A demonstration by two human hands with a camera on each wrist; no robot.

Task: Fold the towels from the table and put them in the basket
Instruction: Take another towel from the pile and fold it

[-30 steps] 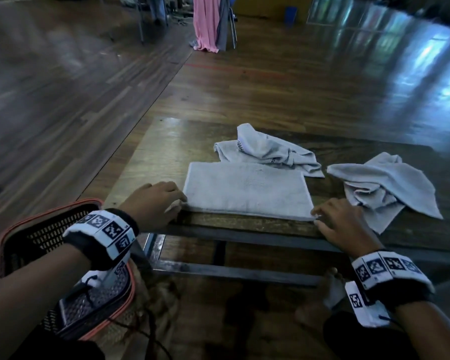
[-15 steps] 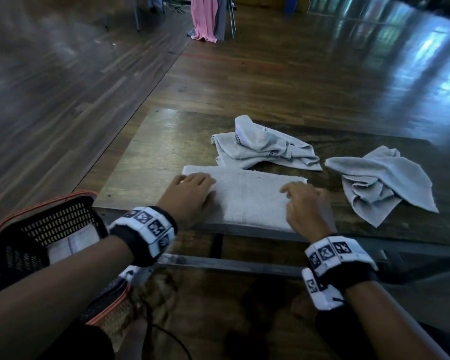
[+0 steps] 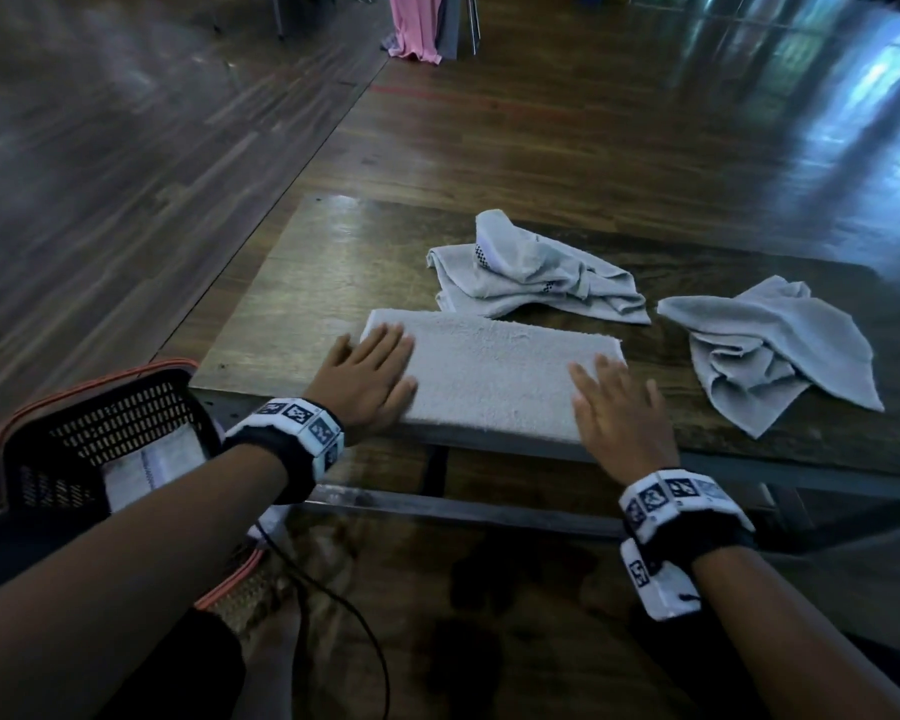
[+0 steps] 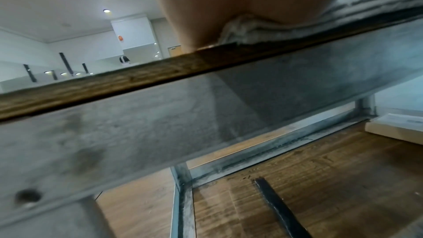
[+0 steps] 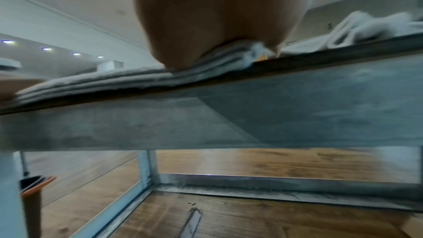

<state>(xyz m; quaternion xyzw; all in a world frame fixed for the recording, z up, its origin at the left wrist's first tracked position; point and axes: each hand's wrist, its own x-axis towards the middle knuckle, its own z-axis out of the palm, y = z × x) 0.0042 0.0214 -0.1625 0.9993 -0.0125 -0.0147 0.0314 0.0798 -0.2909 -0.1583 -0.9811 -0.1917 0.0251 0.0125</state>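
Note:
A grey towel (image 3: 489, 376), folded into a long narrow strip, lies along the near edge of the wooden table (image 3: 302, 283). My left hand (image 3: 370, 376) lies flat on its left end with straight fingers. My right hand (image 3: 614, 407) presses flat on its right end. In the wrist views each palm (image 4: 228, 6) (image 5: 217, 15) rests on the stacked towel layers (image 4: 263, 28) (image 5: 114, 82) at the table edge. Two crumpled grey towels sit farther back: one (image 3: 536, 272) behind the strip, one (image 3: 765, 345) at the right. The black basket (image 3: 100, 439) with an orange rim stands at my lower left, a folded towel (image 3: 146, 470) inside.
The low table has a metal frame (image 3: 463, 511) below its near edge. A black cable (image 3: 344, 615) runs over the wooden floor by my left arm. Pink cloth (image 3: 417, 23) hangs on a stand far behind the table.
The towel, held by its near corners a second ago, has been folded away from me into a narrower strip. Both hands have moved onto it and flattened out at its ends.

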